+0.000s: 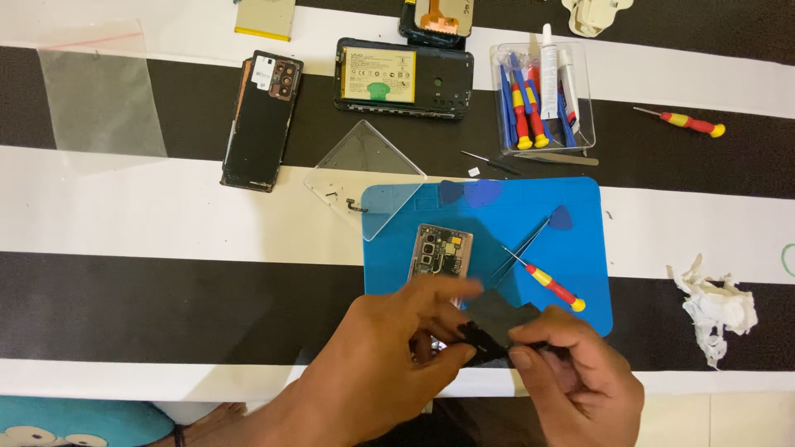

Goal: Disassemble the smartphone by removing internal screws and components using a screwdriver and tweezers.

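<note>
I see open striped cloth left of the blue rectangular work mat [580,217], wide enough for a hand. On the mat, a red-and-yellow screwdriver [553,287] and thin metal tweezers [522,248] block the right half. Behind it, the clear triangular plastic tray [364,170] and clear tool box [542,95] crowd the approach; small loose screws there, I think.
</note>
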